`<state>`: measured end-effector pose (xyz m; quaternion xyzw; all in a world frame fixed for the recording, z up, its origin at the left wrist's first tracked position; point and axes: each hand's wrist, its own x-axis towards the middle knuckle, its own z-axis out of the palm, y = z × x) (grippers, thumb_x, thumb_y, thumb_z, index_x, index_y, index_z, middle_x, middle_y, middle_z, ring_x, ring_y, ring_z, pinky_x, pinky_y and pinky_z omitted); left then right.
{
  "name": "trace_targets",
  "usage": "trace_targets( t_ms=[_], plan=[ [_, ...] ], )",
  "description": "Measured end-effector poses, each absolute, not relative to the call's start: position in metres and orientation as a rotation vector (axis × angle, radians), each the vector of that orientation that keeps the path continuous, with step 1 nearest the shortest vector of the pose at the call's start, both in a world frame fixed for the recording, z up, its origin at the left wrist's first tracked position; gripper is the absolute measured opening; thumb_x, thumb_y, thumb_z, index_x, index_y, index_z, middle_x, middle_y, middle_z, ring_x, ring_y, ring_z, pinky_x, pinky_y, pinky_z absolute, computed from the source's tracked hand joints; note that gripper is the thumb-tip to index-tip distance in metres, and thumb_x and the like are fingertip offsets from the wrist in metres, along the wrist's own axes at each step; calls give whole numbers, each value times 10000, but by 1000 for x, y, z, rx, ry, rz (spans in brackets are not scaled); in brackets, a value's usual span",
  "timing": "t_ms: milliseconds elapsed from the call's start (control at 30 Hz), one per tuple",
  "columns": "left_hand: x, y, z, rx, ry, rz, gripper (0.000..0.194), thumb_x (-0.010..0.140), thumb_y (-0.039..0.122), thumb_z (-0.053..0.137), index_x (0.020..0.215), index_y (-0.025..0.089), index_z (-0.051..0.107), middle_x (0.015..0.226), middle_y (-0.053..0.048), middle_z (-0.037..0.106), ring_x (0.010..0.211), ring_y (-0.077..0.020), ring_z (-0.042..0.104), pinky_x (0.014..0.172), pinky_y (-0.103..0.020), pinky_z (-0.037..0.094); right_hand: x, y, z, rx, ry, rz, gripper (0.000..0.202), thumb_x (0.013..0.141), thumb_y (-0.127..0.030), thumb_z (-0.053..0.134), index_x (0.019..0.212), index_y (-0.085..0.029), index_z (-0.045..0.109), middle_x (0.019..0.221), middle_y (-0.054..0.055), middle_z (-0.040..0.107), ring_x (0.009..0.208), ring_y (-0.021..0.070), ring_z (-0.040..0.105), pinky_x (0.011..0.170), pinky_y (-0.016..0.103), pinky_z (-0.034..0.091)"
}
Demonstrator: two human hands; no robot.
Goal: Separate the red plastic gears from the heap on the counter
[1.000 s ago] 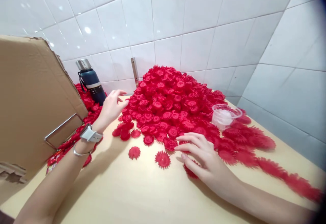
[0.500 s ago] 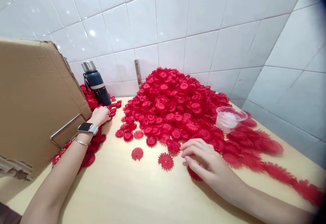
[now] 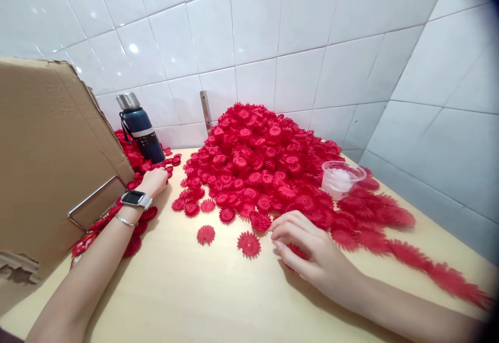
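My left hand (image 3: 155,181), with a watch and bracelet on its wrist, is curled at the left beside the red scalloped discs (image 3: 142,165) near the bottle. Its fingers are closed and mostly turned away; a bit of red shows by the fingertips, but what they hold is unclear. My right hand (image 3: 306,247) rests at the front of a big heap of red discs (image 3: 253,161). Its fingers are loosely bent, with the thumb apart. One disc (image 3: 295,252) lies partly hidden under the palm. Two single discs, one a red disc (image 3: 248,244), lie flat to its left.
A navy bottle (image 3: 142,132) stands at the back left beside a cardboard box (image 3: 50,161) with a metal handle. A clear plastic cup (image 3: 341,179) sits on the heap's right side. A row of stacked discs (image 3: 436,273) trails right. Tiled wall (image 3: 257,26) closes the back.
The view has shifted slightly, so most things sit a little further left. My left hand has turned and drawn slightly toward me. My right hand stays by the heap's front edge.
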<state>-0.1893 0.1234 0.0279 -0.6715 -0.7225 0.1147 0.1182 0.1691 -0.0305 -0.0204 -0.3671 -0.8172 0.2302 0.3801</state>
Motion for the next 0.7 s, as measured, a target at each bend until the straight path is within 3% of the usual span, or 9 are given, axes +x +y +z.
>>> trace_targets(
  t_ms=[167,233,267,367,500,600,700],
  plan=[
    [-175,115,47,-2017,-2050,232,284,851,260,509,1111,145,513,1104,-83,553,931,-201,574,767,-388,492,166,-32,-15,-852,-2197,453,123,808,-102,434,796,-175,532,871,78,566,885,200,489,762,354,422],
    [-165,108,60,-2045,-1986,125,276,850,264,511,1101,150,519,1090,-77,559,922,-198,577,759,-379,493,163,-33,-12,-864,-2344,406,109,794,-177,487,873,-168,561,1003,114,559,1011,248,460,831,403,405],
    [-158,104,67,-2061,-1943,64,253,848,267,511,1068,142,535,1075,-75,564,903,-193,579,751,-372,492,161,-32,-10,-889,-2430,390,184,782,-241,521,946,-173,569,1112,135,526,1104,290,409,873,446,378],
    [-135,87,84,-2126,-1771,-131,125,781,218,524,728,144,609,1144,-83,523,860,-217,602,699,-294,472,151,-25,-7,-1037,-2631,368,508,755,-449,535,1212,-237,472,1393,157,286,1285,397,151,936,570,272],
    [-97,59,96,-2286,-1545,-302,114,746,217,500,679,167,578,1171,-45,505,789,-179,606,708,-285,462,134,2,-8,-1288,-2577,129,605,791,-513,445,1328,-254,344,1450,145,186,1318,377,70,972,567,214],
    [-66,28,96,-2565,-1289,-459,74,729,181,512,681,172,568,1163,-31,510,879,-167,584,759,-258,461,127,24,-9,-1417,-2492,-145,627,800,-503,432,1326,-173,348,1416,204,236,1254,391,247,897,544,321],
    [-36,-10,90,-2939,-1036,-594,98,726,107,505,686,165,572,1125,-45,531,888,-142,580,742,-218,471,124,36,-9,-1386,-2531,-219,447,833,-394,436,1183,-122,491,1215,206,479,1013,305,501,777,411,426]
  ],
)
